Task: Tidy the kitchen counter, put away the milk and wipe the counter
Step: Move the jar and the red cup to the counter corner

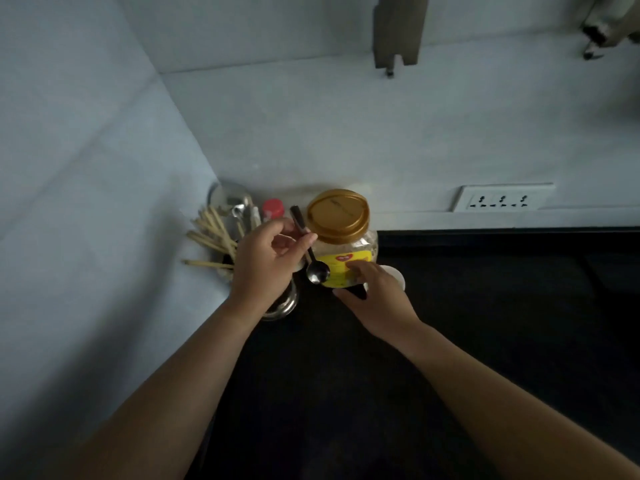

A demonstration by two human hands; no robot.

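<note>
the milk jar (346, 244), clear plastic with a gold lid (337, 214) screwed on and a yellow label, stands upright at the back of the black tabletop (485, 306), close to the pale wall. the left hand (266, 261) pinches the dark handle of a metal spoon (317, 273) between thumb and fingers; the spoon hangs bowl down, just in front of the jar's left side. the right hand (377, 299) is not closed: its fingers lie fairly straight against the yellow label low on the jar, thumb spread below. a white round object (394, 275) shows partly behind that hand. in the corner to the left are a bundle of chopsticks (211, 230) in a holder, a red-capped bottle (273, 207) and a shiny steel container (284, 303) under the left wrist. a wall socket (502, 199) sits to the right of the jar.
</note>
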